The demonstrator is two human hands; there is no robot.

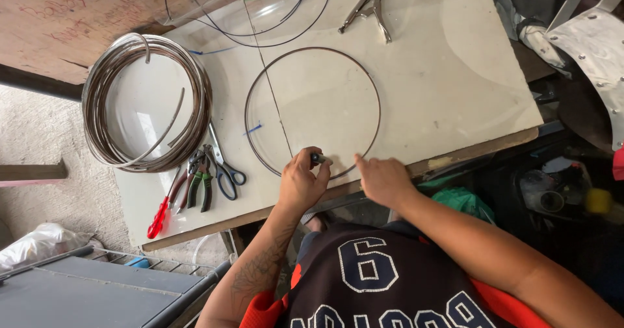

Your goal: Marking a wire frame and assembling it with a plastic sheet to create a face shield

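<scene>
At the table's near edge, the left hand pinches a small dark marker in its grip, over the wire ring. The right hand, fingers loosely curled, presses on the ring just beside.

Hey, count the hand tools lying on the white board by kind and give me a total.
Locking pliers: 1
Scissors: 1
Green-handled pliers: 1
Red-handled screwdriver: 1
Total: 4, not counting the marker in the left hand.
</scene>
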